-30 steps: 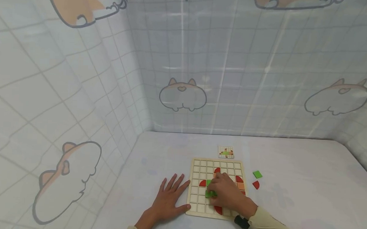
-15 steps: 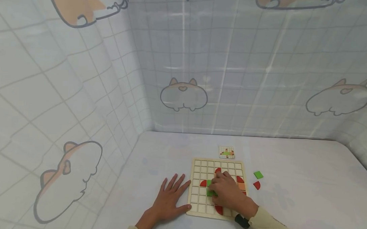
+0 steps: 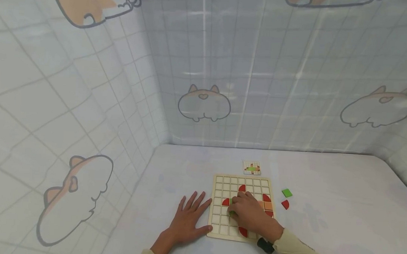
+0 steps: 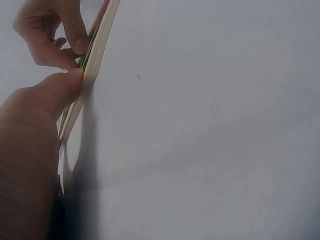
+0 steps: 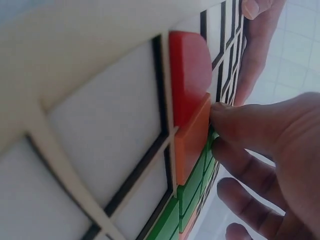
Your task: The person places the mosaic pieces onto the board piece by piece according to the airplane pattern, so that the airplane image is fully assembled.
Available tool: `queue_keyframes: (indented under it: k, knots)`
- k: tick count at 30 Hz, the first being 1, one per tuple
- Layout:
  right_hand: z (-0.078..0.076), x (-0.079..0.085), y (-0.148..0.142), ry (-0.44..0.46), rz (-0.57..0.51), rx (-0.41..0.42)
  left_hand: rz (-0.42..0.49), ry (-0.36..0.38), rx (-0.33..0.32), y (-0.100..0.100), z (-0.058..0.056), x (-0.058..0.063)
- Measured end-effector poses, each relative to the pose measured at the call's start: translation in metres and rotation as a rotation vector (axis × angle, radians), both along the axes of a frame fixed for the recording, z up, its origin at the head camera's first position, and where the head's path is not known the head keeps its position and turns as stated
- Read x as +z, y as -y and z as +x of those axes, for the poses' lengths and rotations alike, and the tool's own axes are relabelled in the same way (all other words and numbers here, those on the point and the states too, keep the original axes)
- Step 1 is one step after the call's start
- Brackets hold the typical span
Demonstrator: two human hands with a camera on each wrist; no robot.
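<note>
My right hand (image 3: 249, 212) is over a wooden grid board (image 3: 216, 229), thumb and index finger pinching a green square tile (image 3: 232, 213) at its middle. That tile is mostly covered by the fingers. In the right wrist view, a red quarter-circle tile (image 5: 190, 75) and an orange tile (image 5: 192, 145) sit in grid cells beside the thumb, with green tiles (image 5: 190, 197) further along. My left hand (image 3: 186, 223) lies flat with fingers spread on the table, its thumb tip against the board's left edge.
A small pattern card (image 3: 251, 168) lies behind the board. To the right of the board are a loose green square (image 3: 287, 192) and a loose red quarter-circle (image 3: 285, 204). A patterned curtain (image 3: 205, 67) encloses the table (image 3: 335, 206) at the back and sides.
My right hand has shifted a little to the left, covering more of the green tiles and uncovering an orange one on its right. My left hand has stayed put.
</note>
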State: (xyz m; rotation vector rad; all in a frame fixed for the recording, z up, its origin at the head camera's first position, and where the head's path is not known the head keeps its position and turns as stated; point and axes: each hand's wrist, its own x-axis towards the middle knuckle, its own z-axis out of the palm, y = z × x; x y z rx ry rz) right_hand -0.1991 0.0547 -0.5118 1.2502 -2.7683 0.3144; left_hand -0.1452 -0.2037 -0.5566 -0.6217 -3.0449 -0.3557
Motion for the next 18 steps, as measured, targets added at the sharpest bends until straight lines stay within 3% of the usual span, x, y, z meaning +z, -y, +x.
queue_keyframes:
  k: [9,18]
  knots:
    - [0.002,0.001,-0.005,0.021,-0.050,0.007,0.006,0.007,0.002,0.000,0.000,0.003]
    - [0.004,0.004,-0.023,0.026,-0.124,0.065,0.016,-0.023,-0.012,0.001,0.001,0.002]
